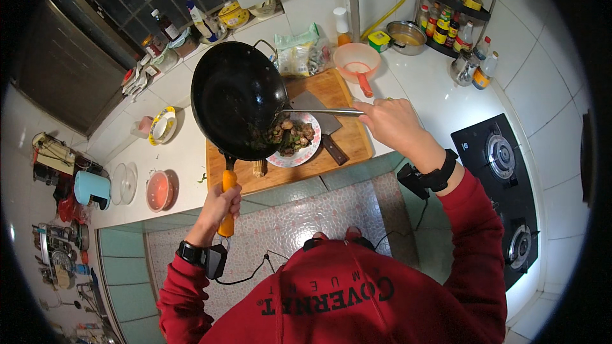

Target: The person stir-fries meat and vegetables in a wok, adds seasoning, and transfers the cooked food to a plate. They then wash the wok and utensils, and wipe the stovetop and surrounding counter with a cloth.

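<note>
My left hand (228,203) grips the orange handle of a black wok (234,91), which is tilted over a plate. In my right hand (389,122) is the metal handle of a cooking utensil (325,112); its head reaches the wok's lower right rim and is partly hidden. Cooked pieces of food with green bits (299,137) lie on the white plate with a pink pattern (283,160), and more food (260,137) sits at the wok's rim. The plate rests on a wooden cutting board (356,138). A cleaver (330,122) with a dark wooden handle lies beside the plate, partly under it or behind it.
A pink strainer (357,59) and plastic food bags (296,55) stand behind the board. To the left are a pink bowl (159,191) and a clear lid (123,183). A black gas hob (502,191) is on the right. Sauce bottles fill a corner rack (454,5).
</note>
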### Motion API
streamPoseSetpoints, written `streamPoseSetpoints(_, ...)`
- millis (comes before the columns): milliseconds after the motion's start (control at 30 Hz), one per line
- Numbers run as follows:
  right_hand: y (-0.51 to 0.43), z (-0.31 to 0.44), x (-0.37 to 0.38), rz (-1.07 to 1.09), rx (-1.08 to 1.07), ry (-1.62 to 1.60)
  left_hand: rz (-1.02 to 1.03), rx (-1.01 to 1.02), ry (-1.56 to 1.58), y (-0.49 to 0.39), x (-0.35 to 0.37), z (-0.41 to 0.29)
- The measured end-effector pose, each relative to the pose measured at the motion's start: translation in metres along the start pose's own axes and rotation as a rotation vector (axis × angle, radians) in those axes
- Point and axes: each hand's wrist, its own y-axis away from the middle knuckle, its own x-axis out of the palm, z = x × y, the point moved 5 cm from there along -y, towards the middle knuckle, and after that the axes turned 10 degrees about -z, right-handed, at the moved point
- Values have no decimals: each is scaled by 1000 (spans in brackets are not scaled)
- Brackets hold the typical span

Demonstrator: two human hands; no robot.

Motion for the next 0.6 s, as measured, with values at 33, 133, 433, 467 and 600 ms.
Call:
streamPoseSetpoints(33, 0, 2, -2, -9, -4, 13, -2, 2, -9, -2, 0, 0)
streamPoseSetpoints(133, 1, 5, -3, -37, -18, 47, -18, 13, -41, -5, -1, -1)
streamPoseSetpoints(433, 16, -4, -6, -8, 56, 27, -42, 25, -70, -12, -3, -5)
streamPoseSetpoints(467, 19, -8, -8, -1, 78, 31, -40, 24, -72, -12, -4, -5)
streamPoseSetpoints(600, 25, -26, 3, 21, 181, -113, -35, 43, -86, -15, -7, -3)
